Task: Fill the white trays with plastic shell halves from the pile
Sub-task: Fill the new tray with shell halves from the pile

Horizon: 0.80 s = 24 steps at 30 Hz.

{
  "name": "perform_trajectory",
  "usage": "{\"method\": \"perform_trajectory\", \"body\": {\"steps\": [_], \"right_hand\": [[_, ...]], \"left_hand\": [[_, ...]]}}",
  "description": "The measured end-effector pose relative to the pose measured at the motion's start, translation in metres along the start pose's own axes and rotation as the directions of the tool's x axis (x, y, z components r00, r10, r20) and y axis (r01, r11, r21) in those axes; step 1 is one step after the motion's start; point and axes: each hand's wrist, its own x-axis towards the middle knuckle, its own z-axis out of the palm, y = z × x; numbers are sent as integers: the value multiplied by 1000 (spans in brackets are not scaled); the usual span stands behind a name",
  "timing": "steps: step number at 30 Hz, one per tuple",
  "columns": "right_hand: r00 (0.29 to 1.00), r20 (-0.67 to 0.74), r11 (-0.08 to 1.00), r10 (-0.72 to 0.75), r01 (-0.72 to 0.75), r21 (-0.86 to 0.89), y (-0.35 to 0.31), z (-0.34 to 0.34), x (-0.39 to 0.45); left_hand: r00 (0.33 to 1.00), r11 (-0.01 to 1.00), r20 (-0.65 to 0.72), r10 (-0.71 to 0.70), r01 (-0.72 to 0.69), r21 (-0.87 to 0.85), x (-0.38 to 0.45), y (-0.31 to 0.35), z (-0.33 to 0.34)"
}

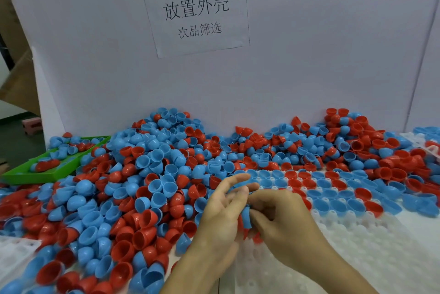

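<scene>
Blue shell halves are gripped by both the left hand and right hand above a part-filled white tray.

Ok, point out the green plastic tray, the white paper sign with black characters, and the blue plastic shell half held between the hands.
Green plastic tray [45, 176]: head view, near front wall.
White paper sign [195, 11]: head view, sheet's middle.
Blue plastic shell half [245, 218]: head view, outer side.
</scene>
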Motion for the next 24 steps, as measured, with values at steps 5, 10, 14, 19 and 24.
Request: {"method": "perform_trajectory", "body": {"steps": [5,10,14,19,24], "right_hand": [[989,-48,971,139,-127,203,1,-12,5],[983,-64,932,174,-143,332,4,-31,8],[983,-67,949,170,-145,281,9,-30,9],[993,-103,991,64,-51,128,11,-25,8],[985,-173,996,14,2,91,13,-26,9]], "left_hand": [[999,992,-47,7,-12,-123,5,0,-6],[979,999,-199,38,-42,-14,9,0,-14],[994,997,-108,-24,32,72,8,-1,-12],[992,989,81,-94,83,126,4,-1,-9],[996,989,77,40,-51,140,5,-2,-11]]}}
